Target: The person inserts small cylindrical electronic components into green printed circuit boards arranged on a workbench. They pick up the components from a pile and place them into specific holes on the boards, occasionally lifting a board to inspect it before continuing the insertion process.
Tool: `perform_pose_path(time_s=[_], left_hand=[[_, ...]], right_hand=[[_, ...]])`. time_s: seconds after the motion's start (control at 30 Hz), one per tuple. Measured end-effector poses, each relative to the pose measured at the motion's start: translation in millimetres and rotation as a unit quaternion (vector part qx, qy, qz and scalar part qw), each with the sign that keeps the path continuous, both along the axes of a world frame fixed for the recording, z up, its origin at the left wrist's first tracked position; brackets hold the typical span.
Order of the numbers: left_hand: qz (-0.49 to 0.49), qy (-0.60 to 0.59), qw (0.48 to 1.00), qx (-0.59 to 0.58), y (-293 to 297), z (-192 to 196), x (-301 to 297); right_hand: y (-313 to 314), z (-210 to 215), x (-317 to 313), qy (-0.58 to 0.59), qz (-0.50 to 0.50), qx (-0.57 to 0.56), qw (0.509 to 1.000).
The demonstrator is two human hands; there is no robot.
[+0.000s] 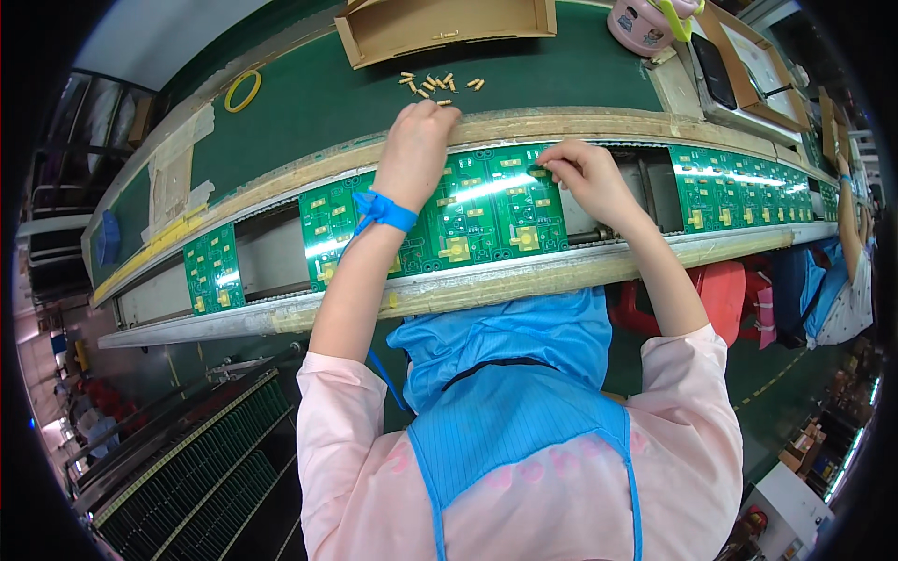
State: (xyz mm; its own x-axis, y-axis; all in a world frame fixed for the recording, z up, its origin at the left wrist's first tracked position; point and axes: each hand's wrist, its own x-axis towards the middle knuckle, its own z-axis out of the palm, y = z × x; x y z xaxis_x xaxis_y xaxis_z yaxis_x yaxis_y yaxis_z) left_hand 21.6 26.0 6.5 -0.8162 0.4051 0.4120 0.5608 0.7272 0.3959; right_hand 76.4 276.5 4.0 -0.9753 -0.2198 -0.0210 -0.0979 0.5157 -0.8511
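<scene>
My left hand, with a blue wrist strap, reaches over the near wooden rail. Its curled fingers come down beside a loose scatter of small tan cylindrical components; the back of the hand hides what they hold, if anything. Over the upper right corner of a green circuit board, my right hand has thumb and forefinger pinched together. A tiny piece at those fingertips is too small to make out. The board lies in a row with other green circuit boards on the conveyor line.
An open cardboard box stands beyond the components. A yellow tape ring lies on the green mat at left. Metal and wooden rails border the conveyor. A pink bucket is at far right, and another person's arm reaches in farther along.
</scene>
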Motion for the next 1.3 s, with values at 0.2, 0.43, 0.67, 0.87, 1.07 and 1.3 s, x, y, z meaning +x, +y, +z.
perform_pose_path(time_s=[0.2,0.43,0.67,0.87,1.07,1.3], left_hand=[[-0.082,-0.103,0.980,0.151,22,-1,29],[-0.075,-0.176,0.961,0.199,26,-13,40],[-0.051,-0.230,0.941,0.242,27,-17,42],[-0.057,-0.188,0.940,0.278,25,-22,39],[-0.039,-0.206,0.945,0.251,24,-15,39],[-0.056,-0.231,0.941,0.241,23,-18,39]], right_hand=[[2,-9,14,0.027,0.021,-0.015,0.999],[4,-14,15,0.016,0.012,-0.025,0.999],[5,-19,17,0.027,0.012,-0.042,0.999],[-5,1,24,0.157,0.063,0.126,0.978],[-3,2,18,0.188,0.087,0.149,0.967],[-6,8,14,0.216,0.104,0.183,0.953]])
